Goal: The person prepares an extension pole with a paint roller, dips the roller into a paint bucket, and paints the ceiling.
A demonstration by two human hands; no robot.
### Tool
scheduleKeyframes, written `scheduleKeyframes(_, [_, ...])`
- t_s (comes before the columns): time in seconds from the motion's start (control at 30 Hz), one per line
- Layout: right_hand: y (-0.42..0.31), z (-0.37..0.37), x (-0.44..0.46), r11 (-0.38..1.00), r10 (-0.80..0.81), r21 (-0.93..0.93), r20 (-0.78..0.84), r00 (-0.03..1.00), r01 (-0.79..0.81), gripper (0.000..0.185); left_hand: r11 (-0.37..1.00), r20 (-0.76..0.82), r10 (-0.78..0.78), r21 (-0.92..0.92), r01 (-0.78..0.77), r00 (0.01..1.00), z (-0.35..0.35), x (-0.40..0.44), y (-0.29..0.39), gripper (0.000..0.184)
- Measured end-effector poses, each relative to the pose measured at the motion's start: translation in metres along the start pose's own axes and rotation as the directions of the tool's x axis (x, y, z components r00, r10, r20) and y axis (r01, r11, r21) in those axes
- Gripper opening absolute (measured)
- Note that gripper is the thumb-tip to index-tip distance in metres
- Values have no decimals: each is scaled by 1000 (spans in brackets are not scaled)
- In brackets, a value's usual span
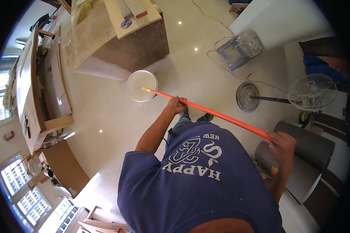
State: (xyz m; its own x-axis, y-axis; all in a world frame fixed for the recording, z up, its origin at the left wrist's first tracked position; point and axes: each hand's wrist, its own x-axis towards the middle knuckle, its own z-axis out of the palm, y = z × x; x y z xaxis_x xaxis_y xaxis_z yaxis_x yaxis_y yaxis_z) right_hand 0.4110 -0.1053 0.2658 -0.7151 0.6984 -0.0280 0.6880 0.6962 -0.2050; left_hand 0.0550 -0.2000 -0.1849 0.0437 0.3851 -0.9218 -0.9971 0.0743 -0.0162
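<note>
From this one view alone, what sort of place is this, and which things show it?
Probably a room under renovation: a white-spattered stool stands on the floor, near a white bucket with pale contents and loose rolled grey sheeting.

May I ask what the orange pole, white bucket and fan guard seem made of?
Orange pole: plastic or painted metal; its smooth, even colour fits either. White bucket: probably plastic with a plain finish, judging by its thin, round, pale rim. Fan guard: likely metal wire, pale-finished, given its slim, open bars.

Floor lies open between the obstructing bucket and pedestal fan.
</note>
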Motion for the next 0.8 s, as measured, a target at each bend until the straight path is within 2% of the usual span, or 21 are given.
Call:
scheduleKeyframes(0.1, [-20,33,11,995,-96,-39,-1,995,96,35,998,21,-21,-50,22,1000,-31,57,10,32])
scheduleKeyframes(0.13, [-21,32,10,995,-84,-45,-6,996,84,35,997,32,-40,-62,42,999,-37,67,13,33])
scheduleKeyframes(0.23, [-13,16,3,998,-20,-52,-6,1000,20,34,995,74,-50,87,43,996,-10,23,-3,37])
scheduleKeyframes(0.3, [-8,1,-4,997,61,-37,1,998,-61,35,990,89,-62,135,50,994,4,-12,-8,32])
scheduleKeyframes(0.33, [-9,4,-2,999,40,-31,-3,999,-40,34,986,98,-66,160,50,993,8,-19,-8,30])
scheduleKeyframes(0.47, [-27,33,4,999,-25,-37,20,999,26,31,994,45,-92,-61,95,995,-25,34,17,40])
scheduleKeyframes(0.5, [-30,38,7,998,-39,-44,34,999,40,30,993,57,-107,-45,110,993,-22,31,19,40])
scheduleKeyframes(0.6, [-17,14,-1,1000,17,-11,-35,999,-17,29,989,98,-142,52,138,985,-5,2,6,38])
scheduleKeyframes(0.7, [-8,-2,-8,979,184,84,15,983,-185,31,990,191,-133,60,124,972,-1,-16,0,38])
scheduleKeyframes(0.8, [-18,21,2,999,20,40,-21,1000,-19,32,987,131,-149,-37,155,980,-19,27,9,41])
